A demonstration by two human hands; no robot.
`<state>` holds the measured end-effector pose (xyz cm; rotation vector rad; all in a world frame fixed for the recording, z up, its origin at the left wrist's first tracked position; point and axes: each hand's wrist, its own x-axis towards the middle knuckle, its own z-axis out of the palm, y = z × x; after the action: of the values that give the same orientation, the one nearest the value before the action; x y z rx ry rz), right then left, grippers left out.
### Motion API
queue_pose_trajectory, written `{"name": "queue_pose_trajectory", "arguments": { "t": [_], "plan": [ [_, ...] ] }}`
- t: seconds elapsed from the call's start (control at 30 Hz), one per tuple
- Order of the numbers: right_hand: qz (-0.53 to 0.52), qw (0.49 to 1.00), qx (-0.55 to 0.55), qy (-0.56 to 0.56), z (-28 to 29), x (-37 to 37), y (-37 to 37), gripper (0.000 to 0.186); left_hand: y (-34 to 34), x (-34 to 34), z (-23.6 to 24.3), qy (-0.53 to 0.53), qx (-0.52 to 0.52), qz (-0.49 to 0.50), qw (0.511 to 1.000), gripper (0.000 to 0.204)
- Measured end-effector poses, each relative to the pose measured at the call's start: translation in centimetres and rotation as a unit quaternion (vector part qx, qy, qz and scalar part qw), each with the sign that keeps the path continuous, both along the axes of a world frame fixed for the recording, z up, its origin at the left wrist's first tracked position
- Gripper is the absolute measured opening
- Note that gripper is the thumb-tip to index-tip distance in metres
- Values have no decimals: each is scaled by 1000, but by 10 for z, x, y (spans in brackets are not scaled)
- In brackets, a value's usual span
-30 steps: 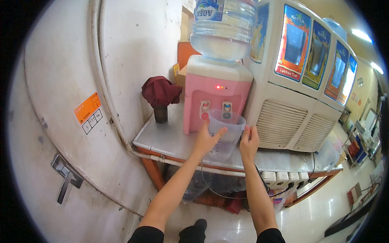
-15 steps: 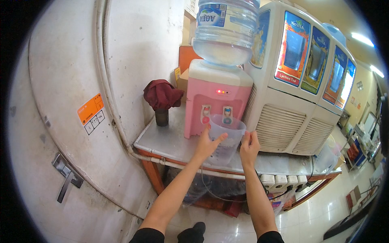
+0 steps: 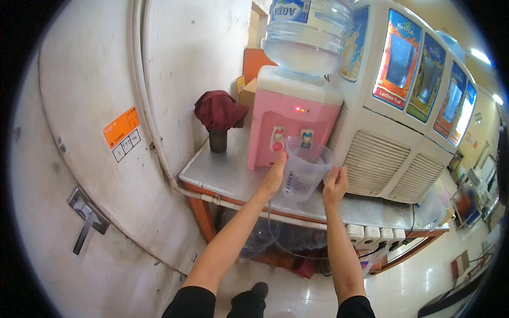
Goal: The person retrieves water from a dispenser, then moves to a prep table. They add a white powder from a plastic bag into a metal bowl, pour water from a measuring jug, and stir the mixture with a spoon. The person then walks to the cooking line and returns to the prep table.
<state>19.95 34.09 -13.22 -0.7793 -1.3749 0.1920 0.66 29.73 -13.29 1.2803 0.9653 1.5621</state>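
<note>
A translucent plastic measuring jug (image 3: 303,183) is held upright in front of the pink-and-white water dispenser (image 3: 260,122), its rim just below the taps. My right hand (image 3: 335,186) is closed at the jug's right side, by the handle, which the fingers mostly cover. Against the jug's left wall lies my left hand (image 3: 274,174), gripping it, with its fingertips partly hidden beside the rim. Close above those fingertips is the red tap (image 3: 277,146); the blue tap (image 3: 306,139) sits over the jug's opening. A large water bottle (image 3: 305,45) stands upside down on the dispenser.
The dispenser stands on a metal-topped table (image 3: 222,175). A maroon cloth (image 3: 218,110) drapes over a dark cup (image 3: 217,141) at left. A big drink machine (image 3: 376,153) fills the right. Power sockets (image 3: 371,235) and cables hang along the front edge. A door handle (image 3: 87,222) is far left.
The view has shifted, so the dispenser and jug sit slightly further right. My left thumb, spread across the jug's front before, now lies along its left side. Both hands stay at the jug.
</note>
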Motion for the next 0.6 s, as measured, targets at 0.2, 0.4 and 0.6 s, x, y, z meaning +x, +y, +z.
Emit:
{"name": "queue_pose_trajectory", "arguments": {
  "t": [0.2,0.4,0.6],
  "plan": [
    [16,1000,5,13,-8,5,9,32,16,1,-12,-45,47,-21,998,80],
    [33,999,11,28,-13,6,16,33,19,-3,-13,-6,64,-62,996,92],
    [28,999,-4,25,-8,6,7,30,9,1,-5,-28,36,-46,998,86]
  ]
}}
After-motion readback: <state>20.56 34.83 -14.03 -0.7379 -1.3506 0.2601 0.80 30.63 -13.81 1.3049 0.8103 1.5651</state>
